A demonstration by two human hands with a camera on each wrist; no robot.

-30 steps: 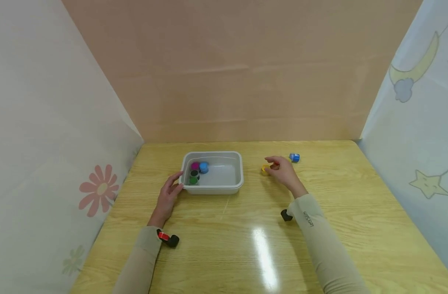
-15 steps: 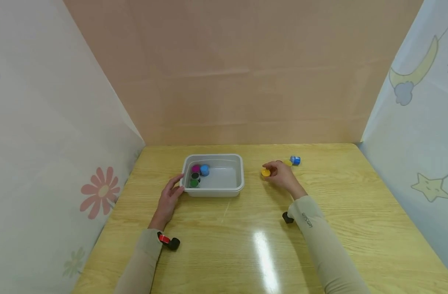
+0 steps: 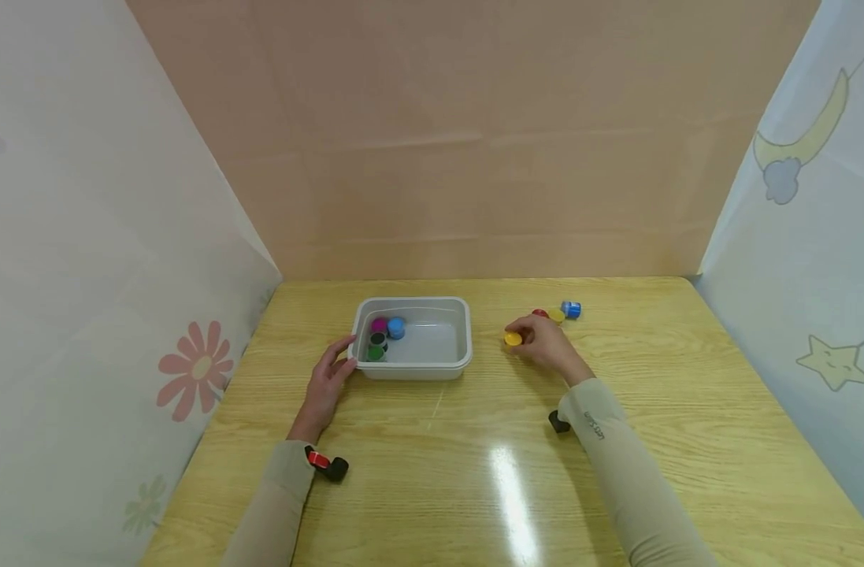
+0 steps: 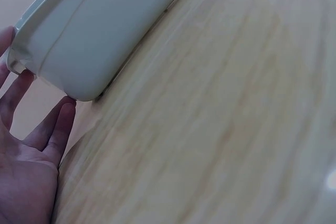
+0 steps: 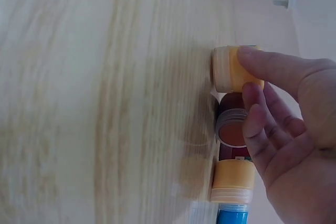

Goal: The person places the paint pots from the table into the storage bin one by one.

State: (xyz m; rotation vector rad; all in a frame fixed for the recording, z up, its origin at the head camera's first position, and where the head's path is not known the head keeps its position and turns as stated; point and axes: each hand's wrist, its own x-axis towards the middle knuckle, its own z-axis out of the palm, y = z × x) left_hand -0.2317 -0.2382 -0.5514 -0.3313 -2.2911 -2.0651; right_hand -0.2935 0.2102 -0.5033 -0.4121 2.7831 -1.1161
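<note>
Only one readable text: dark print (image 3: 594,425) on the right sleeve (image 3: 626,472), just behind the cuff, over the right half of the tabletop (image 3: 403,457). Reads like "Let's Slim", small, slightly soft, slanted along the forearm. Blue jar (image 3: 572,309) near the tabletop's far edge, toward the far right corner: pale marking, illegible. Dark red jar (image 5: 226,153), right wrist view: white-and-green label patch (image 5: 243,157), too small to read
</note>
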